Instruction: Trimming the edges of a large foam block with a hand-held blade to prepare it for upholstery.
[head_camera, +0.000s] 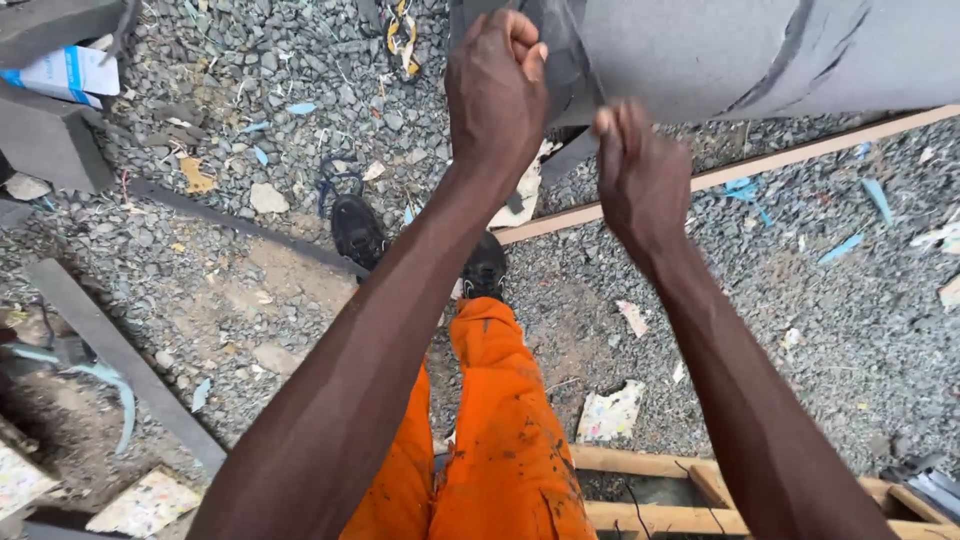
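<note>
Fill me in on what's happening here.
A person in orange trousers stands on gravel and grips the edge of a grey sheet with both hands. The left hand and right hand are closed on it side by side. A wooden frame lies by the feet.

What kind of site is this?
Probably an outdoor construction or roofing site: grey gravel ground littered with scraps, a long wooden batten, and both hands gripping a grey sheet of roofing-like material.

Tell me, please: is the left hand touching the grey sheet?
Touching. The head view shows the left hand closed on the torn edge of the grey sheet.
</note>
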